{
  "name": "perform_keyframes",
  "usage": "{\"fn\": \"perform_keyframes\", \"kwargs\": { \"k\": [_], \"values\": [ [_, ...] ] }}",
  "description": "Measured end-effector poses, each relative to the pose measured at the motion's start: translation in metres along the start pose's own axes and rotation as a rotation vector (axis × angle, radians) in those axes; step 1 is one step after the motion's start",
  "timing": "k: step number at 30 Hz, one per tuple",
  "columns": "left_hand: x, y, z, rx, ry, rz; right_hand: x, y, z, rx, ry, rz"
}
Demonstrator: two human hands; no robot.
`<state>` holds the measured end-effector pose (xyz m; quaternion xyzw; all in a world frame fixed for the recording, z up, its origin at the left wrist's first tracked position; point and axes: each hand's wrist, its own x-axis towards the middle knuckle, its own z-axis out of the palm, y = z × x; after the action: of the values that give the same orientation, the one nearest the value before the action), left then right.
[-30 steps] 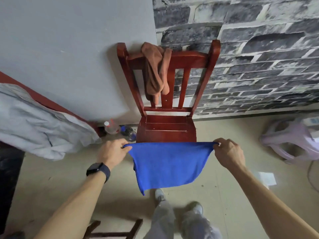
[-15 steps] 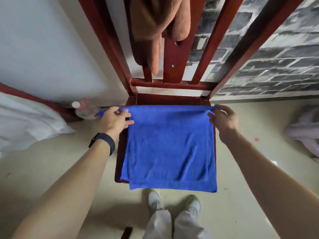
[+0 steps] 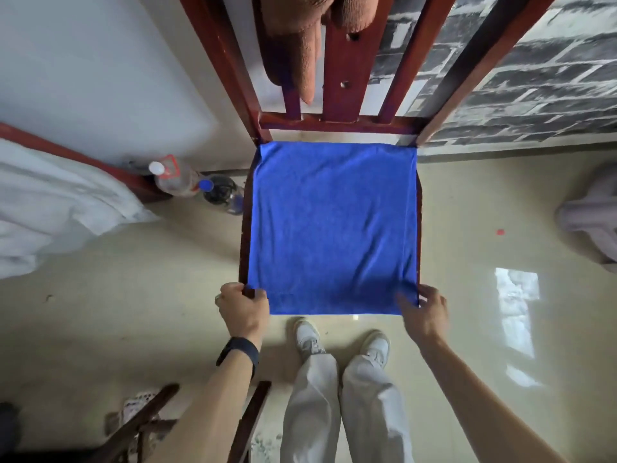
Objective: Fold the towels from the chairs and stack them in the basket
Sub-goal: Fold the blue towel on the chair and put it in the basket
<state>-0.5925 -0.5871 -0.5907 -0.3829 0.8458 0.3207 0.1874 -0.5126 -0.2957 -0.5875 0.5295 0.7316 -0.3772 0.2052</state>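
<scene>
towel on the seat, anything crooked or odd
Nothing much. The towel lies flat and square on the seat; only its far left corner is slightly creased. The left hand and right hand hold its near corners.

We see the red wooden chair point(image 3: 337, 123) carrying a blue towel point(image 3: 334, 228) spread flat over its seat, a brown towel point(image 3: 300, 45) draped over its far backrest.
</scene>
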Motion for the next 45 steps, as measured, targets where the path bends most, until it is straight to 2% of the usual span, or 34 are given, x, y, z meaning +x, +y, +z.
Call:
{"fn": "perform_keyframes", "kwargs": {
  "k": [3,8,15,21,26,29,33,36,40,45],
  "values": [
    [-0.023,-0.035,0.003,-0.011,-0.094,-0.114,-0.020,0.022,0.003,-0.039,-0.007,0.010],
    [-0.013,-0.030,-0.001,-0.102,-0.054,-0.058,-0.010,0.013,0.002,-0.031,0.050,-0.062],
    [0.031,-0.021,-0.007,-0.006,-0.137,0.007,0.017,-0.006,0.012,-0.117,0.022,0.017],
    [0.024,-0.010,-0.016,-0.122,-0.156,-0.033,0.007,-0.014,0.012,-0.047,0.049,-0.064],
    [0.008,-0.010,-0.025,-0.119,-0.134,-0.092,0.003,-0.009,-0.002,0.159,0.125,-0.011],
    [-0.006,-0.016,-0.023,-0.077,-0.151,-0.159,-0.003,-0.004,-0.008,0.125,0.118,0.024],
    [-0.017,-0.026,-0.011,-0.078,-0.272,-0.280,-0.006,0.012,-0.006,0.021,0.050,0.091],
    [-0.022,-0.031,-0.002,-0.252,-0.305,-0.356,0.002,0.026,-0.002,0.091,-0.013,0.143],
    [-0.018,-0.041,0.001,-0.272,-0.205,-0.292,0.007,0.027,-0.002,0.076,-0.028,0.158],
    [-0.016,-0.037,-0.004,-0.332,-0.211,-0.301,0.017,0.033,-0.002,0.184,-0.023,0.244]
  ]
}}
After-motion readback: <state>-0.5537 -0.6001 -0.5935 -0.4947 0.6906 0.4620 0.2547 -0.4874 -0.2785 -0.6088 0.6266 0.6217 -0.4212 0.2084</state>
